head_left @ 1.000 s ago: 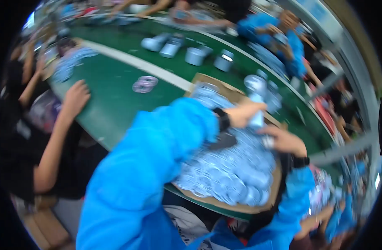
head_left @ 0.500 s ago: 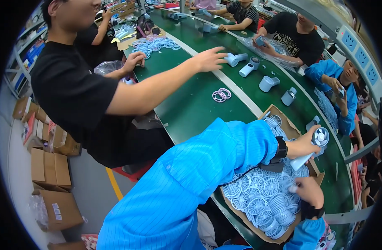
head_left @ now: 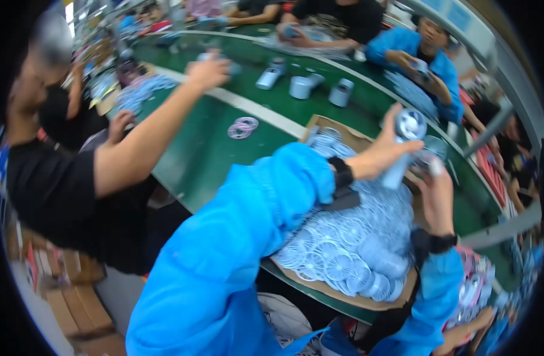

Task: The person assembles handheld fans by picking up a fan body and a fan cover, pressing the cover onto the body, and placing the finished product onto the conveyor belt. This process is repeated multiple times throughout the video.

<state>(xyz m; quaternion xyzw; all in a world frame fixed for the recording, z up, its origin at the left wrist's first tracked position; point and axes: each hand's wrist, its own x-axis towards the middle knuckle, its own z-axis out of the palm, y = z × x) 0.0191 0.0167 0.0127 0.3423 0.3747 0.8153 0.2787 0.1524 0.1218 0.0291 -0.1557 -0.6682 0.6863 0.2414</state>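
Observation:
My left hand (head_left: 383,155) is closed around the handle of a light-blue handheld fan (head_left: 394,172), its head upward with the blades uncovered. Close to that head, my right hand (head_left: 436,193) pinches a round fan grille (head_left: 436,146) between fingers and thumb. Blur hides whether grille and fan head touch. Both hands are above the far right part of a shallow cardboard box (head_left: 356,140). A heap of light-blue spoked grilles (head_left: 343,255) fills the box.
Several fan bodies (head_left: 304,86) stand or lie on the green conveyor beyond the box. Two pinkish rings (head_left: 242,127) lie left of it. A co-worker's arm (head_left: 159,130) reaches over the belt from the left. A metal bar (head_left: 497,232) is at right.
My right hand has risen from the heap to the fan head, bringing a grille. The view has shifted right, and the co-worker's hand is now at a fan body on the belt.

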